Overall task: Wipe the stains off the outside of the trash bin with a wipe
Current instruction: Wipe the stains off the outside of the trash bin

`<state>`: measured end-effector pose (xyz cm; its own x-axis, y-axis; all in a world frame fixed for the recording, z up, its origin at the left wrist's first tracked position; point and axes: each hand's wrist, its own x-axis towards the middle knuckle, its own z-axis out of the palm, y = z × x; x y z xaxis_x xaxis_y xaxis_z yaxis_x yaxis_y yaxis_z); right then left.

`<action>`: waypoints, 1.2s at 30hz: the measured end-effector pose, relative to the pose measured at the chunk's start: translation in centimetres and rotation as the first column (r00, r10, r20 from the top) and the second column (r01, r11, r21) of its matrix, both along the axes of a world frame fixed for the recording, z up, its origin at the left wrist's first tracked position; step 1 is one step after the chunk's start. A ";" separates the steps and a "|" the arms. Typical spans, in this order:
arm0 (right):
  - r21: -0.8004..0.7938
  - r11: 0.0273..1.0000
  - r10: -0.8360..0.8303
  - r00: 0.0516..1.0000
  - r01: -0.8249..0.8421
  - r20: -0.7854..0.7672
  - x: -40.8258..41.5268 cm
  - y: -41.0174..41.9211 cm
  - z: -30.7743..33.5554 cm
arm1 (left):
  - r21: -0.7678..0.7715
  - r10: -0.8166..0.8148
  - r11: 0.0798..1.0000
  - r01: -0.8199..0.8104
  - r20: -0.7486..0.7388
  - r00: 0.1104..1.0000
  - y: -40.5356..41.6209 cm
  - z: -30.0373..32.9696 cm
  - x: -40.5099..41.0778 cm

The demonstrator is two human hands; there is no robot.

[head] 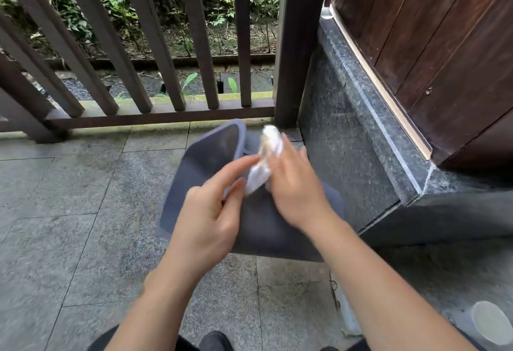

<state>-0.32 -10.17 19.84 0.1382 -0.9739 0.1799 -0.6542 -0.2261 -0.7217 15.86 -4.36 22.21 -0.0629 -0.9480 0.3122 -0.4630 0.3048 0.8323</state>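
Observation:
A grey-blue trash bin [200, 173] lies tipped on the stone floor, its open mouth facing left and away from me. A crumpled white wipe [265, 156] is above the bin's side. My right hand [294, 189] holds the wipe's upper part between its fingers. My left hand [211, 211] pinches the wipe's lower end with thumb and forefinger. Both hands hover over the bin and hide much of its upper side. The frame is blurred, so stains on the bin cannot be made out.
A dark wooden railing [155, 45] runs along the far edge of the tiled floor [69, 225]. A dark granite plinth [361, 134] and brown wooden door [444, 45] stand to the right. A pale round object [488, 325] lies at the bottom right.

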 end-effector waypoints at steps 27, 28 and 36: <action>-0.127 0.955 0.266 0.963 -0.270 -0.045 4.7 7.8 -4.5 | 0.637 0.458 0.767 0.073 -0.623 0.634 -2.5 -1.2 1.0; -0.146 0.941 0.296 0.952 -0.306 -0.082 4.8 8.0 -4.6 | 0.667 0.489 0.745 0.020 -0.566 0.664 -2.7 -1.5 1.2; -0.182 0.949 0.244 0.965 -0.257 -0.093 4.6 7.9 -4.5 | 0.492 0.453 0.798 -0.348 -0.108 0.885 -2.9 -2.9 -0.5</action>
<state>4.32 -2.22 15.34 0.3921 -0.8546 0.3406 -0.6050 -0.5184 -0.6043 15.37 -7.29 19.29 0.3711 -0.9090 -0.1897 -0.2589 -0.2974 0.9190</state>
